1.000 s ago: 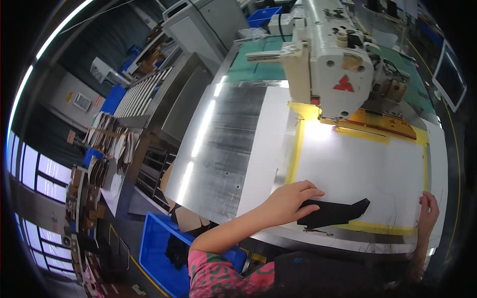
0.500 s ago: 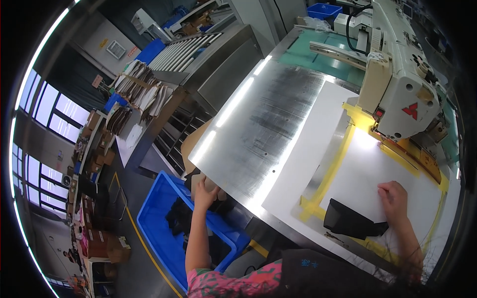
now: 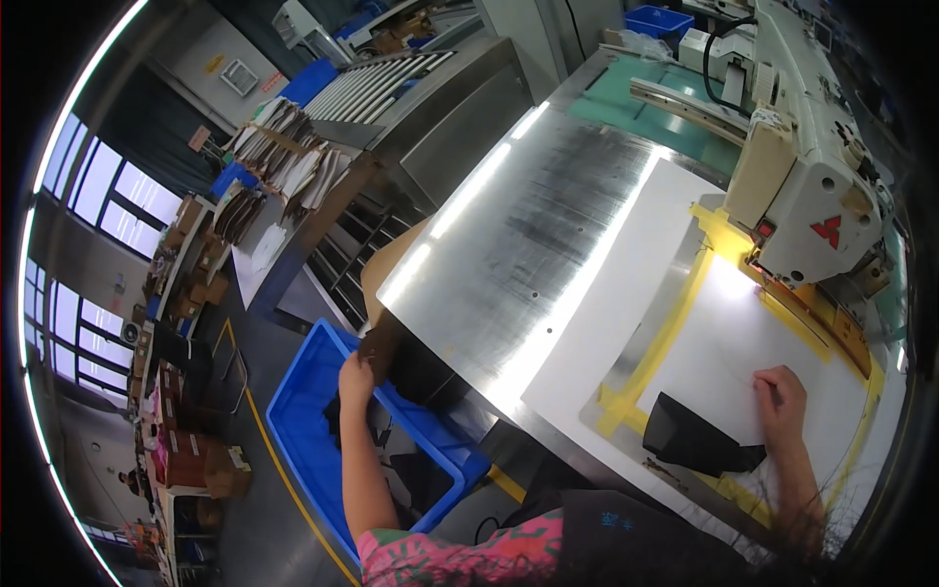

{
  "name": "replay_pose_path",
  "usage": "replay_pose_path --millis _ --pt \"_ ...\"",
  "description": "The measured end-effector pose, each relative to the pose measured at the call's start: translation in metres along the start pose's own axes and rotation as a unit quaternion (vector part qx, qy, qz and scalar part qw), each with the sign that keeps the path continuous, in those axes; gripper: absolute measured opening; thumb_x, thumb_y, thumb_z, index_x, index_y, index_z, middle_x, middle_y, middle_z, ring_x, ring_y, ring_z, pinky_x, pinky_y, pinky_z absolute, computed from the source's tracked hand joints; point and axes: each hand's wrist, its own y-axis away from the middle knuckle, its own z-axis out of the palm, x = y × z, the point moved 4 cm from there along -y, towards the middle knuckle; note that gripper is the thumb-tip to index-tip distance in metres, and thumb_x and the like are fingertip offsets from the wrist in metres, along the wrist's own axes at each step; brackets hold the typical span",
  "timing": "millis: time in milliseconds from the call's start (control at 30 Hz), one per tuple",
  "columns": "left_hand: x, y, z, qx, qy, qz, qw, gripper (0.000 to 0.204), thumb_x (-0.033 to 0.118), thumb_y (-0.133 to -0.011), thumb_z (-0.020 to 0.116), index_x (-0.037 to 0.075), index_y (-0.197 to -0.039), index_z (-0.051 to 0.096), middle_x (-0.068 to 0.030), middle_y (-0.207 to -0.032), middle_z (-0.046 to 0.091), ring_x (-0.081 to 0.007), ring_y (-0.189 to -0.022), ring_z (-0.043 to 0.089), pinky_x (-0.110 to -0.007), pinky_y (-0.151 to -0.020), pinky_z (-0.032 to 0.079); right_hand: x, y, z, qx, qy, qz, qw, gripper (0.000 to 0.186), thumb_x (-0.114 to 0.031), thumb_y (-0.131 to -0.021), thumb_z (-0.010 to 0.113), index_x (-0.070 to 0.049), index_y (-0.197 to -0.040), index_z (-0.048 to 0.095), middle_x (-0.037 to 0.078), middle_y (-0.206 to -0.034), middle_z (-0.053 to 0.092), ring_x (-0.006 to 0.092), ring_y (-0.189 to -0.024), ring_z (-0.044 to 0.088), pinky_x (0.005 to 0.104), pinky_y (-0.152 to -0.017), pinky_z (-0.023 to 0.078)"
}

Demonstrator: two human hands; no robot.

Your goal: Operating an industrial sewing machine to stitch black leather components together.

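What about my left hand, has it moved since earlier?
Yes, your left hand went left: from right of the metal plate to left of it, near the blue bin.

Cloth (image 3: 693, 438) on worktable (image 3: 509, 245), bin (image 3: 305, 406) at left

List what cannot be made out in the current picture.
All in the head view:
Left hand: too small and dark to tell whether it grips the dark brown piece.
Right hand: curled fingers hide whether it holds anything.
Blue bin: the left forearm covers part of its contents.
Sewing machine: glare under its head obscures the needle.
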Motion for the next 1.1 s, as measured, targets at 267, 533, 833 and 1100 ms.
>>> replay_pose_path --millis 267,533,833,1100 --pt "0.147 0.061 -0.108 -0.093 0.49 0.154 0.853 0.035 0.016 -0.097 0.048 -0.001 -0.127 0.05 -0.0115 -0.112 0.064 -0.0198 -0.093 0.064 -0.032 -0.076 0.051 -0.008 0.011 -0.018 -0.043 -0.128 0.099 0.986 0.009 -0.001 -0.082 0.06 -0.001 -0.09 0.065 0.009 -0.084 0.064 0.0182 -0.081 0.062 0.03 -0.074 0.049" --pt "0.309 0.167 0.0 -0.557 0.465 0.22 0.651 0.038 0.018 -0.092 0.06 -0.001 -0.123 0.054 -0.0107 -0.117 0.062 -0.0217 -0.101 0.061 -0.032 -0.086 0.047 -0.098 0.021 0.027 -0.249 -0.635 0.205 0.702 0.074 -0.033 -0.086 0.07 -0.006 -0.144 0.033 0.009 -0.14 0.045 0.0202 -0.129 0.043 0.0379 -0.107 0.034" --pt "0.416 0.259 0.09 -0.533 0.133 0.657 0.516 0.052 0.025 -0.088 0.064 0.001 -0.132 0.047 -0.0171 -0.135 0.05 -0.0336 -0.123 0.048 -0.044 -0.103 0.037 -0.071 0.273 -0.04 0.184 -0.766 0.226 0.572 0.045 -0.017 -0.089 0.065 -0.002 -0.129 0.052 0.009 -0.124 0.06 0.0207 -0.113 0.058 0.0362 -0.098 0.044" --pt "0.423 0.297 0.124 -0.332 0.025 0.828 0.451 0.065 0.007 -0.075 0.066 0.003 -0.136 0.044 -0.0148 -0.144 0.041 -0.0368 -0.133 0.037 -0.047 -0.11 0.029 -0.006 0.509 0.137 0.346 -0.544 0.701 0.307 0.025 -0.007 -0.086 0.057 0.001 -0.109 0.057 0.013 -0.106 0.064 0.0232 -0.094 0.066 0.0381 -0.084 0.053"
